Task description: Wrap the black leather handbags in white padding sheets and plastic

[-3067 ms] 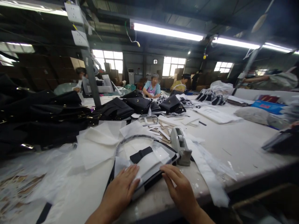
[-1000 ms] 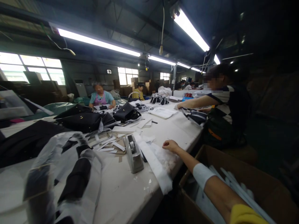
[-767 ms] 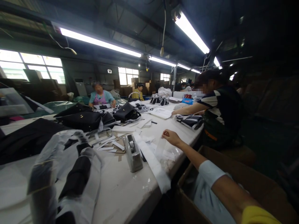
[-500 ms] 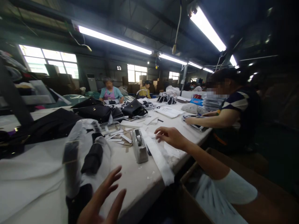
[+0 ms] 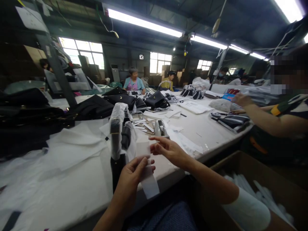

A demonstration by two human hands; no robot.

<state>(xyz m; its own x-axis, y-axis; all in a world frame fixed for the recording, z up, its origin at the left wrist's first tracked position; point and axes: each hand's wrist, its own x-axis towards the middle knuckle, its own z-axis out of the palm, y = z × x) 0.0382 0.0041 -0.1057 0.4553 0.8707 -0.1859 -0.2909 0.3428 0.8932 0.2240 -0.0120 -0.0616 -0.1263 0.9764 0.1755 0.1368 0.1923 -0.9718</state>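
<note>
My left hand [image 5: 136,168] is closed on a white strip [image 5: 149,184], thin and paper-like, pinched between thumb and fingers. Its lower end hangs past the table edge. Beside the strip's upper part is my right hand [image 5: 169,150], fingers apart and slightly curled, with nothing visible in them. Just beyond that hand stands a tape dispenser [image 5: 160,127], partly hidden by it. Left of the strip, a black bag [image 5: 117,171] stands upright, its looped handle [image 5: 116,134] wrapped in white sheeting.
White sheets [image 5: 77,144] cover the table's left side. Black bags [image 5: 120,101] lie behind, near loose card strips [image 5: 144,125]. At right, a co-worker's arm [image 5: 262,118] reaches over a bag [image 5: 228,120]. An open carton [image 5: 237,157] with white rolls stands below the table edge.
My left hand has moved right and closed on the white strip, which earlier lay beside the tape dispenser. My right hand has come closer to it. The camera view has swung left.
</note>
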